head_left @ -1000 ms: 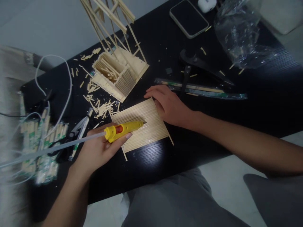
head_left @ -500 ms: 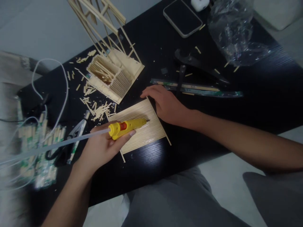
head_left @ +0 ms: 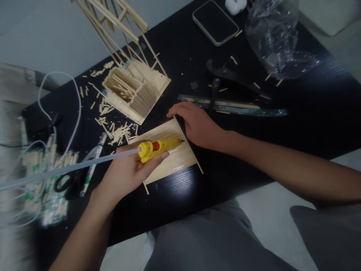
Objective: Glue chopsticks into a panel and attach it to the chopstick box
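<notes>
My left hand (head_left: pixel 126 169) is closed around a yellow hot glue gun (head_left: pixel 160 148), with a long translucent glue stick (head_left: pixel 93 164) running out of its back to the left. The gun's nozzle sits over the right part of a flat panel of thin wooden sticks (head_left: pixel 166 169), close to the stick along its right edge. Shiny streaks show on the panel. At the panel's upper right corner, my right hand (head_left: pixel 197 126) grips the edge with bent fingers; its thumb is hidden. Just beyond stands a wooden stick model (head_left: pixel 143 99) with a box-like part and a tall frame.
Short stick offcuts (head_left: pixel 120 133) lie left of the model. Wrapped stick bundles (head_left: pixel 50 180), black scissors (head_left: pixel 73 182) and a white cable (head_left: pixel 80 101) are at left. Pliers (head_left: pixel 237 77), wrapped sticks (head_left: pixel 248 109), a phone (head_left: pixel 216 22) and a clear plastic bag (head_left: pixel 276 41) lie at right.
My left hand has moved the glue gun to the right across the panel, bringing the nozzle near the right edge stick. My right hand has stayed at the corner.
</notes>
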The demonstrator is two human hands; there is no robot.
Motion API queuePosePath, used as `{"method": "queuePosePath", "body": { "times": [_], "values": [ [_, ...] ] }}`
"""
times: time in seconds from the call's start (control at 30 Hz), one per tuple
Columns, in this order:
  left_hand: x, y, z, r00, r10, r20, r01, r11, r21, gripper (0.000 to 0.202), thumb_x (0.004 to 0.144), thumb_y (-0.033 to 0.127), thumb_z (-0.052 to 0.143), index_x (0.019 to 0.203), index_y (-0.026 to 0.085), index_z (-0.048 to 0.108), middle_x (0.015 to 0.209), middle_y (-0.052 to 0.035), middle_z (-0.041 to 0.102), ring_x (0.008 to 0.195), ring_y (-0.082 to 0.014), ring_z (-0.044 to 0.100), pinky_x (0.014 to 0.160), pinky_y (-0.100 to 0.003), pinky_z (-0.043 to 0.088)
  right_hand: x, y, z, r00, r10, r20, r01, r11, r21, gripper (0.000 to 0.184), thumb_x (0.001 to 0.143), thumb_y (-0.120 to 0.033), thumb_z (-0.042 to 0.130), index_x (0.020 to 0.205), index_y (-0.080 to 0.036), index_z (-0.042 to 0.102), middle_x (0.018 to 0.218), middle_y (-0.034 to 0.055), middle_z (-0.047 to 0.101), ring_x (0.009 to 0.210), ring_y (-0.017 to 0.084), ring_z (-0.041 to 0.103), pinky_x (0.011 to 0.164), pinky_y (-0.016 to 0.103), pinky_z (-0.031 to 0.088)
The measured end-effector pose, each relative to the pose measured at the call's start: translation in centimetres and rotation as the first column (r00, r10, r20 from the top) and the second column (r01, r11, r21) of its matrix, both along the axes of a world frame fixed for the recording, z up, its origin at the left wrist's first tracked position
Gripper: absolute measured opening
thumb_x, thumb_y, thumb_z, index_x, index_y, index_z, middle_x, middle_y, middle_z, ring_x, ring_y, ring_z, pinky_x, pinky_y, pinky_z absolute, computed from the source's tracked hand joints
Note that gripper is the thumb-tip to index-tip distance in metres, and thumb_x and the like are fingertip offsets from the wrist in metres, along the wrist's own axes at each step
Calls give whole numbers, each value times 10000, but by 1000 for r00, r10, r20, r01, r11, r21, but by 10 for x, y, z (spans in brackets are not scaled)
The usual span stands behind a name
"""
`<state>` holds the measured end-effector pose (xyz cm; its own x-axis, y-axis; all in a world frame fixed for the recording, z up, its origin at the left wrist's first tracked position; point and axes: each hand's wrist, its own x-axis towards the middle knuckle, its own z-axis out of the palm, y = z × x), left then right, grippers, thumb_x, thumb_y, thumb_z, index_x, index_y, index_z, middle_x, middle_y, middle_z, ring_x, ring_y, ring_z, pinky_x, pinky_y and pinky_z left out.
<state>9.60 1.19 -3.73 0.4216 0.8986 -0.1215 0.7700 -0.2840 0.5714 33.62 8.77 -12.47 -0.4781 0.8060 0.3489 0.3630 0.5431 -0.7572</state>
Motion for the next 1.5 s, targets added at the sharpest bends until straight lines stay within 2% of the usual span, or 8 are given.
{"method": "queuePosePath", "body": {
  "times": [0.2,0.4,0.5,0.6,0.7,0.93,1.17,1.5],
  "values": [
    [-19,-8,5,1000,31,-5,-31,998,-63,312,1041,500,669,1059,217,799,1091,-64,821,892,-219,784,788,-332,630,1,-1,1,1000,-2,18,2,1000,15,477,877,33,435,1207,-190,697,1312,140,734,1278,285,648,1129,487,497],
    [-63,-24,17,992,115,-48,-121,983,-140,317,997,536,702,1078,254,823,1103,-49,845,901,-236,804,793,-323,665,3,-2,3,1000,2,25,-3,1000,21,501,864,51,435,1211,-192,704,1319,148,736,1298,298,658,1153,520,495],
    [-80,-35,20,965,251,-78,-260,955,-141,405,931,626,739,1010,242,840,1012,-44,859,827,-235,802,759,-318,676,4,-2,3,999,-7,40,5,999,35,510,858,54,434,1208,-195,707,1304,152,740,1287,295,670,1148,519,507],
    [-95,-45,20,874,477,-90,-484,870,-90,579,794,769,776,959,219,851,939,-53,867,785,-262,811,734,-342,697,4,-1,3,999,-19,44,18,999,34,509,862,54,437,1206,-201,712,1306,155,745,1286,300,675,1150,526,510],
    [-109,-54,16,805,586,-93,-592,803,-68,639,707,799,807,955,213,861,952,-65,874,821,-288,831,773,-369,709,4,-2,3,998,-27,50,25,999,29,504,861,52,448,1198,-210,718,1298,146,751,1287,311,678,1159,543,505],
    [-118,-60,6,812,571,-116,-581,809,-84,649,690,850,769,862,231,861,822,-52,857,682,-275,809,605,-332,680,2,-2,3,997,-49,52,47,999,26,494,873,39,447,1193,-213,727,1285,134,752,1275,311,677,1156,540,502],
    [-110,-59,15,843,507,-182,-533,832,-153,532,813,746,766,973,245,849,971,-38,876,838,-291,826,800,-381,701,2,-2,3,998,-51,44,50,999,21,483,872,28,457,1185,-219,730,1271,131,758,1262,324,679,1153,562,500],
    [-109,-55,15,856,485,-178,-512,842,-168,451,831,673,773,944,242,841,949,-14,872,839,-289,825,883,-406,697,3,-2,4,998,-35,52,35,999,11,486,871,26,465,1199,-220,725,1294,141,749,1282,326,666,1150,557,499]
  ]
}}
